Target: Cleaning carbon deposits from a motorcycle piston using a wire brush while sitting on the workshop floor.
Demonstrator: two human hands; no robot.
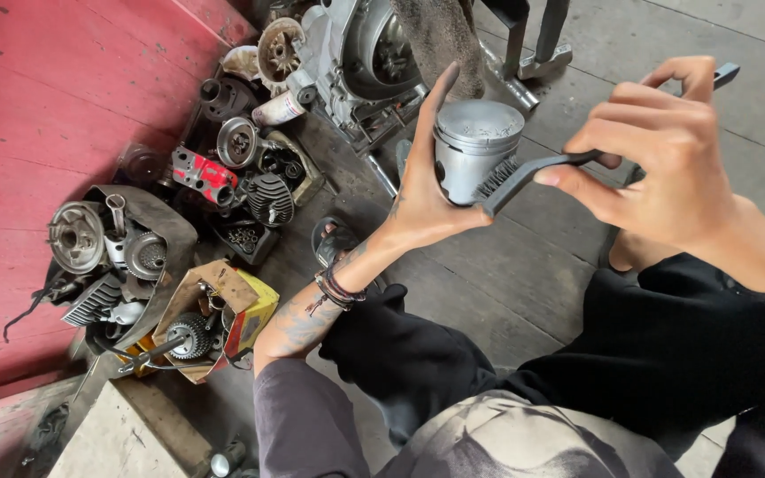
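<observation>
Presently, the left hand [422, 190] grips a grey metal piston [474, 146], fingers wrapped behind its skirt and thumb under it, holding it upright above the concrete floor [524, 283]. The right hand [666, 146] pinches a black wire brush [524, 177] by its handle, bristles touching the piston's side. Beyond, to the left, engine parts [241, 168] lie heaped against a red wall [37, 115], with 1 cardboard box [223, 310] nearby.

- A red wall [55, 97] on the left.
- Engine parts heaped beside it: a red part [201, 174], a finned cylinder [269, 198].
- A cardboard box [223, 292] holding a gear [189, 334].
- An engine case [360, 53] on the plank floor [506, 274].
</observation>
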